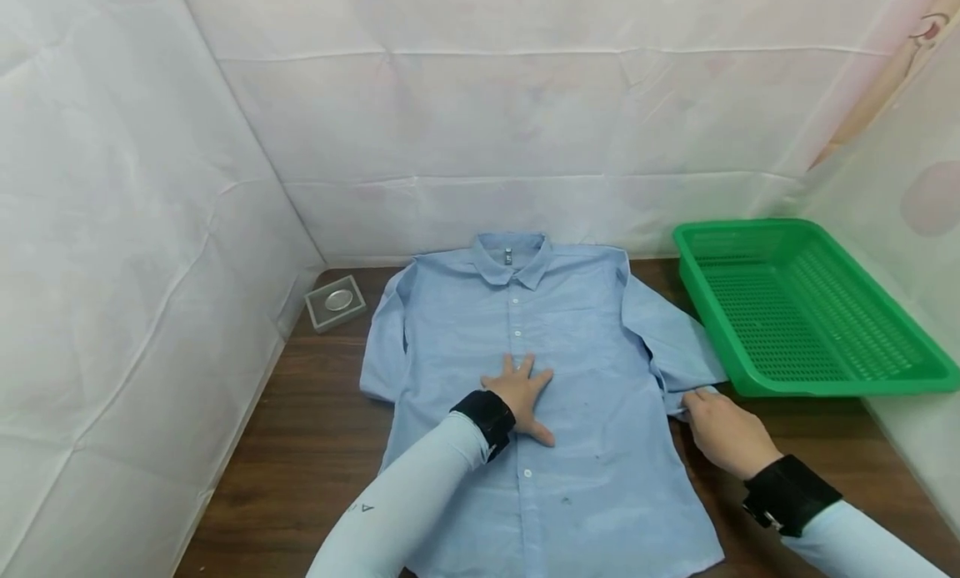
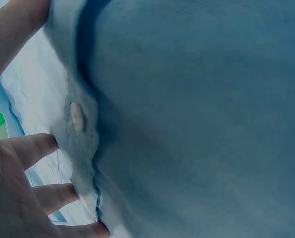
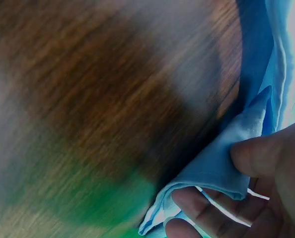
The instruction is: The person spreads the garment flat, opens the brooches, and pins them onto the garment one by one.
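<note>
A light blue button-up shirt lies front side up on the dark wooden table, its collar toward the back wall. My left hand rests on the middle of its front, fingers spread beside the button placket. In the left wrist view the fingertips touch the cloth near a button. My right hand pinches the cuff end of the sleeve on the right. The right wrist view shows the thumb on top of the folded cuff and fingers beneath it.
A green plastic basket stands at the right, close beside the sleeve. At the back left sits a small grey box with a round silver disc. White sheeting walls the wooden table at the back and sides.
</note>
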A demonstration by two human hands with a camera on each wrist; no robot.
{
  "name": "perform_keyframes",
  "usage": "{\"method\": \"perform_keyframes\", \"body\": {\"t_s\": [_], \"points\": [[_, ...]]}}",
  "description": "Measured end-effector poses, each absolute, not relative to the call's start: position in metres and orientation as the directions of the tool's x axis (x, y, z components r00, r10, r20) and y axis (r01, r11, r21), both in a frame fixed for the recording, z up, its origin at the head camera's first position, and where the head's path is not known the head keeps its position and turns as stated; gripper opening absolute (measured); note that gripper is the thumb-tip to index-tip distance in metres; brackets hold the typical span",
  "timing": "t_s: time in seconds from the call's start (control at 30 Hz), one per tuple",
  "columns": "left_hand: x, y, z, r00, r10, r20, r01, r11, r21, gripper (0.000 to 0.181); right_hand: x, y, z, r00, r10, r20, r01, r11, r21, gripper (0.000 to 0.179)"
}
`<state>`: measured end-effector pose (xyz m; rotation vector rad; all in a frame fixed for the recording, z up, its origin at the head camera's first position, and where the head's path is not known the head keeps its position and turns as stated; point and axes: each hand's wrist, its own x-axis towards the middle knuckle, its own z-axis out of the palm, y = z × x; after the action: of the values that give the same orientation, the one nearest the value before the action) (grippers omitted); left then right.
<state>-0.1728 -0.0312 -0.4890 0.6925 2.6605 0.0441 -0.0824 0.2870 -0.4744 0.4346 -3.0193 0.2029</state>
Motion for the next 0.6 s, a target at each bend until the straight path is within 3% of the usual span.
{"method": "perform_keyframes", "body": {"t_s": [0.2,0.43,0.6], "points": [[-0.169,-0.028,-0.488,-0.805,0.474,-0.356,0.468,0.877,0.109,0.119,-0.078,0.288,-0.475,-0.944,-0.300,0.141,-0.316,0.942,-0.116,0.015],[-0.165,-0.027,-0.480,-0.810,0.469,-0.353,0.466,0.879,0.099,0.118,-0.074,0.286,-0.464,-0.870,-0.434,0.236,-0.435,0.899,0.048,0.021],[-0.166,-0.029,-0.486,-0.818,0.460,-0.346,0.457,0.884,0.095,0.119,-0.080,0.288,-0.450,-0.829,-0.458,0.321,-0.465,0.883,0.061,0.025]]}}
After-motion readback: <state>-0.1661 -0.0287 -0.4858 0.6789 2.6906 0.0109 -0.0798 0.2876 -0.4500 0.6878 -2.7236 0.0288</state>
